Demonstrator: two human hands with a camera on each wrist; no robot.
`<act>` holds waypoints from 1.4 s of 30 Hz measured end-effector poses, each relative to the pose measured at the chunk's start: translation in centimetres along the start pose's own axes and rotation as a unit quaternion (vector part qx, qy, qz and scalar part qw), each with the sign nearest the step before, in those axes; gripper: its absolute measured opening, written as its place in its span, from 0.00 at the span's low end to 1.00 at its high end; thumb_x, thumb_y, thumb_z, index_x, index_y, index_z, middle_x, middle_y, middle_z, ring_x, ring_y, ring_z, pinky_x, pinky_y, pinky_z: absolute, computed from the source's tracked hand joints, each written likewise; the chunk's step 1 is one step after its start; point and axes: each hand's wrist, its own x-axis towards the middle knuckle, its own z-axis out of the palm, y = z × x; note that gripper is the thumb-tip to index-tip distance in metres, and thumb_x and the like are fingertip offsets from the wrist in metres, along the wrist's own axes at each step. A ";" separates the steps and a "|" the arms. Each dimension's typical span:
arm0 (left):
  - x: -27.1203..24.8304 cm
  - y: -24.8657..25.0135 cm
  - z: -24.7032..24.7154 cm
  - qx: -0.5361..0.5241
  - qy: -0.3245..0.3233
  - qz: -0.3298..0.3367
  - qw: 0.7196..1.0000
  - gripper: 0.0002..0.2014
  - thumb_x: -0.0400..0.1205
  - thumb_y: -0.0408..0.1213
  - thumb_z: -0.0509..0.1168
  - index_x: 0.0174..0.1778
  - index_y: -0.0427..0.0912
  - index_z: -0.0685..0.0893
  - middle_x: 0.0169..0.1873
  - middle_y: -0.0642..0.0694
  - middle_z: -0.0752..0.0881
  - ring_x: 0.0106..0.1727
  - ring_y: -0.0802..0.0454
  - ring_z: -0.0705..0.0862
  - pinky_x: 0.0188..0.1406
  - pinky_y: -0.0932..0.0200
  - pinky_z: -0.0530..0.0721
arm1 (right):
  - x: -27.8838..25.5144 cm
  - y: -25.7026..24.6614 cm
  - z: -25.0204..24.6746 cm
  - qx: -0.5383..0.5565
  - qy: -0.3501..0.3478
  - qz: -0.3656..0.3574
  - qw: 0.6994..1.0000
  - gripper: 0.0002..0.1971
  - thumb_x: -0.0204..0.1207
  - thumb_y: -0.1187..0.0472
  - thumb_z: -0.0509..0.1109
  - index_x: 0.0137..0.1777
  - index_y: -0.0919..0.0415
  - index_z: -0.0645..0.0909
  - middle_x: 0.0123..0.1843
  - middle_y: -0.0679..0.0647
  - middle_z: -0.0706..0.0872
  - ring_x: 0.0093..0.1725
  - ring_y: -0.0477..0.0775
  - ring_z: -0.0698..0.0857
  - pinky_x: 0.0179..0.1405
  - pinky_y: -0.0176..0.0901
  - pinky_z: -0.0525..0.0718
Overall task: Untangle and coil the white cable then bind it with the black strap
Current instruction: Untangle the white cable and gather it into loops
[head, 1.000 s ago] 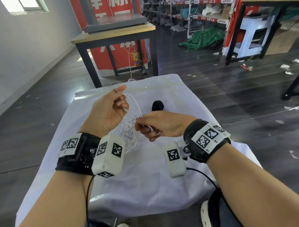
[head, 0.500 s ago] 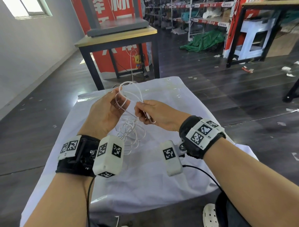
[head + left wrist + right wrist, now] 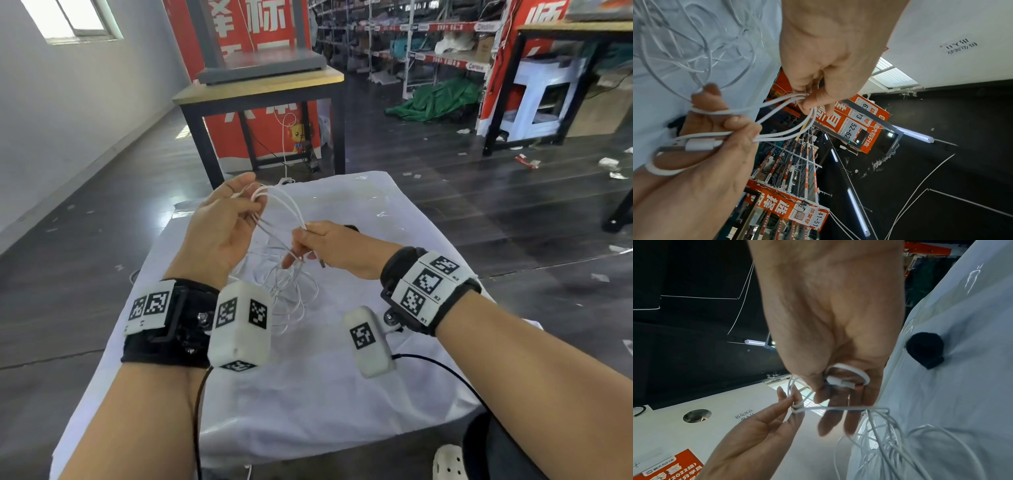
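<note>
Left hand [image 3: 219, 229] raised above the cloth-covered surface [image 3: 308, 404], fingers [image 3: 813, 104] curled and pinching several bends of the white cable [image 3: 284, 205] together at their tips. Between the hands, three or four strands stretched nearly taut from one pinch to the other, clear of the cloth. Below them, a loose tangle of thin loops hanging down toward the cloth (contact with it hard to tell), just ahead of the left wrist camera [image 3: 239, 329]. Right hand [image 3: 329, 245] lower and nearer the body, thumb and forefinger pressed on the strands, the cable's two plug ends [image 3: 694, 143] clamped side by side against the palm, remaining fingers [image 3: 834, 418] extended downward. Farther right, black strap [image 3: 925, 348] rolled into a small ring, lying on the cloth beyond the right hand, apart from the cable and untouched.
</note>
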 end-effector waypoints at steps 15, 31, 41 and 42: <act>-0.7 -0.8 -1.4 0.208 -0.067 0.039 0.975 0.14 0.86 0.41 0.60 0.64 0.38 0.81 0.63 0.46 0.84 0.61 0.53 0.85 0.66 0.55 0.80 | 0.4 -1.9 -1.0 0.310 0.036 -0.036 0.949 0.11 0.87 0.62 0.56 0.55 0.66 0.79 0.40 0.52 0.72 0.31 0.47 0.82 0.51 0.48 0.89; -2.2 -1.6 -1.2 0.382 -0.252 -0.074 0.886 0.13 0.87 0.34 0.57 0.56 0.33 0.85 0.51 0.40 0.89 0.52 0.50 0.86 0.61 0.55 0.81 | 1.0 -1.0 -3.1 0.493 0.254 -0.044 0.831 0.10 0.88 0.66 0.49 0.46 0.62 0.69 0.28 0.53 0.67 0.24 0.47 0.69 0.32 0.45 0.87; -2.3 -0.7 -1.7 0.385 -0.166 -0.106 0.902 0.08 0.82 0.41 0.66 0.54 0.42 0.82 0.32 0.46 0.71 0.24 0.57 0.66 0.20 0.68 0.70 | 1.3 1.7 -3.8 0.332 0.354 0.026 0.874 0.12 0.85 0.68 0.44 0.43 0.58 0.64 0.30 0.52 0.64 0.19 0.44 0.62 0.12 0.29 0.59; -2.2 -0.4 -1.9 0.422 -0.161 -0.091 0.888 0.10 0.82 0.43 0.66 0.55 0.43 0.84 0.32 0.48 0.72 0.23 0.59 0.64 0.19 0.69 0.64 | 1.3 2.2 -4.2 0.309 0.366 0.034 0.877 0.10 0.85 0.68 0.45 0.44 0.58 0.64 0.30 0.53 0.65 0.22 0.46 0.61 0.12 0.29 0.59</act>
